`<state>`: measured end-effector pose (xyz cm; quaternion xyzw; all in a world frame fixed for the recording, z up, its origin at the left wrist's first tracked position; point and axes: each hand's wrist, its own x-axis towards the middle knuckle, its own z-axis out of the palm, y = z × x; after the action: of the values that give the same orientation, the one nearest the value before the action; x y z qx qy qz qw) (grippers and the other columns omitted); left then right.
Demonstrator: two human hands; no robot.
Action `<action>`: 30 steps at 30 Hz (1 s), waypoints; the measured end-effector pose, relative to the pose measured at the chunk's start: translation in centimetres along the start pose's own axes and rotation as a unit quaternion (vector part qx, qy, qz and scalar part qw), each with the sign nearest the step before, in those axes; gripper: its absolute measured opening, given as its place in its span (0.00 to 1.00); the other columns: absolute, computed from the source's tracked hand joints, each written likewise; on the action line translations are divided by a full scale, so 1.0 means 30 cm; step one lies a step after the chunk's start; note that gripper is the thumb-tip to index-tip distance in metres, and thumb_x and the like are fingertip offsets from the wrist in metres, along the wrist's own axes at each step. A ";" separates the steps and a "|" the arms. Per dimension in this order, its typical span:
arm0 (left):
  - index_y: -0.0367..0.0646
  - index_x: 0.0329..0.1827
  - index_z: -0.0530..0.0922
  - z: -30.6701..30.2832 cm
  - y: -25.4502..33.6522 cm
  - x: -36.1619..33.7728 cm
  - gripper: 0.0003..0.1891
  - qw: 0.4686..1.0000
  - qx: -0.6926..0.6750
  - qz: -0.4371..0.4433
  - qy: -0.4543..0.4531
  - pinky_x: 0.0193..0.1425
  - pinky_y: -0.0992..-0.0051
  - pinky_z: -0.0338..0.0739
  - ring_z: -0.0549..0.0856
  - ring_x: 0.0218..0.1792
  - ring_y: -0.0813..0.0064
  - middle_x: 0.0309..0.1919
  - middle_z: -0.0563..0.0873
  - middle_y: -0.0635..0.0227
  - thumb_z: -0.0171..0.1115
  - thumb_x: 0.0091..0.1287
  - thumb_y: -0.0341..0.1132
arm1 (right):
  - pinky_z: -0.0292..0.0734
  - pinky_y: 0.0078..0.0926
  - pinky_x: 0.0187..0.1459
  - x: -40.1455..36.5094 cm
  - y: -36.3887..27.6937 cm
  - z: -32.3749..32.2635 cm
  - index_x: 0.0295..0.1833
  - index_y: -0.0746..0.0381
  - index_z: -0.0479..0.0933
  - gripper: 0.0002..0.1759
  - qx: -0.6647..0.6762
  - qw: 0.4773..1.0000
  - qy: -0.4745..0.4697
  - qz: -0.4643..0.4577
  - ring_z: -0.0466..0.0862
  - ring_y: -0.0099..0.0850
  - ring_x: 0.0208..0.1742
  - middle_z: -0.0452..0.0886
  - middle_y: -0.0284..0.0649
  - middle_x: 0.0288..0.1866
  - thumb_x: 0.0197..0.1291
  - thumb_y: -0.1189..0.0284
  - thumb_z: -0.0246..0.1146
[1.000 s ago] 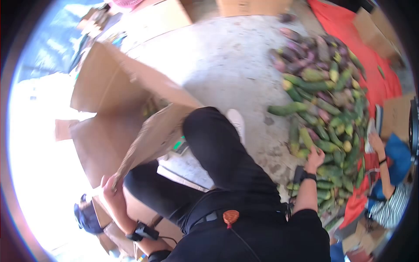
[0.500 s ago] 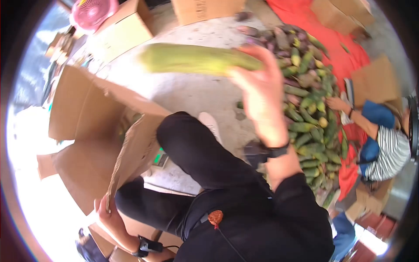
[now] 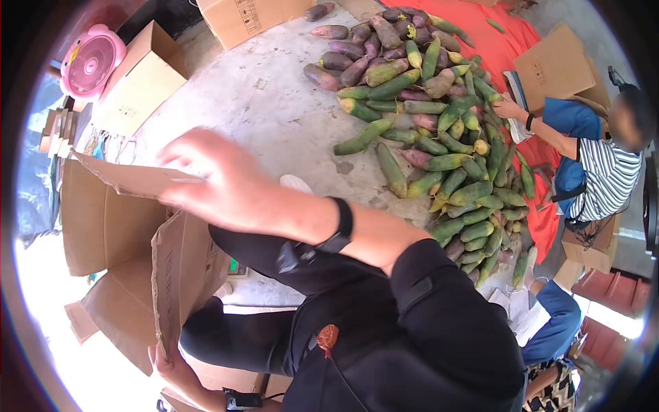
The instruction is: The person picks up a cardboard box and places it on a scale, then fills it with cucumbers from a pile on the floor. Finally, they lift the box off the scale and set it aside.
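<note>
A tall open cardboard box (image 3: 113,226) stands at the left with its flaps up. My left hand (image 3: 168,371) grips the lower end of its near flap (image 3: 180,275), fingers wrapped over the edge. Above the box's far side, my right hand (image 3: 223,182) is smeared by motion. Another flap (image 3: 130,177) lies between its thumb and fingers. No radish shows in either hand; the box's inside is mostly hidden. A large heap of green and purple radishes (image 3: 432,137) lies on the floor to the right.
A person in a striped shirt (image 3: 607,182) sits right of the heap, one hand on it, beside a cardboard box (image 3: 556,65). Red cloth (image 3: 480,38) lies under the heap. A pink fan (image 3: 93,62) and another box (image 3: 137,82) stand at upper left.
My right hand has swung left from near the heap to the box; the long green radish it held is out of sight. The far flap has shifted left. My left hand stays on the box.
</note>
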<state>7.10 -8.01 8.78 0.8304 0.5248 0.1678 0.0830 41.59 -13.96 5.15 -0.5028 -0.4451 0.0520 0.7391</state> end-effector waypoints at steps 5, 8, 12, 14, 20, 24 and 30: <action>0.33 0.38 0.79 0.001 0.028 0.007 0.06 1.000 0.017 -0.009 0.000 0.34 0.73 0.70 0.76 0.29 0.71 0.27 0.75 0.64 0.60 0.57 0.23 | 0.75 0.26 0.42 -0.235 0.275 -0.370 0.45 0.63 0.75 0.14 -0.160 0.946 0.025 0.280 0.80 0.27 0.40 0.81 0.37 0.40 0.53 0.71 0.64; 0.33 0.38 0.78 -0.001 0.015 0.011 0.07 0.999 0.040 0.008 -0.012 0.36 0.72 0.71 0.78 0.31 0.70 0.29 0.76 0.63 0.60 0.57 0.23 | 0.75 0.27 0.40 -0.458 0.381 -0.574 0.43 0.63 0.76 0.14 -0.286 0.885 0.043 0.364 0.81 0.31 0.37 0.81 0.40 0.36 0.50 0.69 0.63; 0.33 0.39 0.78 -0.004 0.018 0.015 0.07 0.999 0.046 0.002 -0.004 0.37 0.71 0.72 0.79 0.32 0.68 0.30 0.77 0.62 0.60 0.58 0.24 | 0.75 0.31 0.41 -0.748 0.457 -0.768 0.39 0.63 0.78 0.15 -0.388 0.802 0.036 0.453 0.81 0.38 0.39 0.81 0.45 0.36 0.47 0.66 0.62; 0.33 0.40 0.78 -0.002 0.021 0.013 0.08 0.998 0.062 -0.006 -0.012 0.37 0.71 0.72 0.79 0.32 0.67 0.30 0.77 0.62 0.60 0.58 0.25 | 0.75 0.31 0.41 -0.858 0.463 -0.830 0.39 0.63 0.78 0.15 -0.402 0.774 0.047 0.488 0.81 0.38 0.38 0.82 0.45 0.36 0.46 0.66 0.63; 0.33 0.40 0.78 0.002 0.010 0.009 0.09 0.999 0.050 -0.011 0.004 0.38 0.70 0.72 0.79 0.32 0.66 0.32 0.78 0.62 0.60 0.57 0.25 | 0.76 0.29 0.37 -1.101 0.472 -0.986 0.40 0.66 0.79 0.16 -0.395 0.711 0.087 0.575 0.82 0.34 0.33 0.82 0.45 0.33 0.45 0.69 0.63; 0.33 0.41 0.78 -0.007 0.038 0.004 0.09 0.997 0.080 -0.013 -0.011 0.38 0.70 0.72 0.79 0.32 0.66 0.32 0.78 0.61 0.60 0.58 0.25 | 0.75 0.33 0.47 -1.220 0.474 -1.054 0.36 0.60 0.82 0.13 -0.348 0.652 0.160 0.654 0.82 0.42 0.42 0.83 0.46 0.36 0.45 0.67 0.60; 0.32 0.42 0.78 0.005 -0.008 0.006 0.09 0.999 0.041 -0.010 0.007 0.40 0.69 0.73 0.80 0.34 0.64 0.33 0.78 0.60 0.60 0.58 0.25 | 0.77 0.26 0.32 -1.337 0.462 -1.098 0.38 0.67 0.79 0.13 -0.382 0.645 0.128 0.649 0.83 0.31 0.26 0.82 0.43 0.29 0.46 0.72 0.62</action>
<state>7.02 -7.74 8.59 0.8268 0.5398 0.1515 0.0469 46.13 -51.17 -33.32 -0.9024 0.1139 0.2788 0.3082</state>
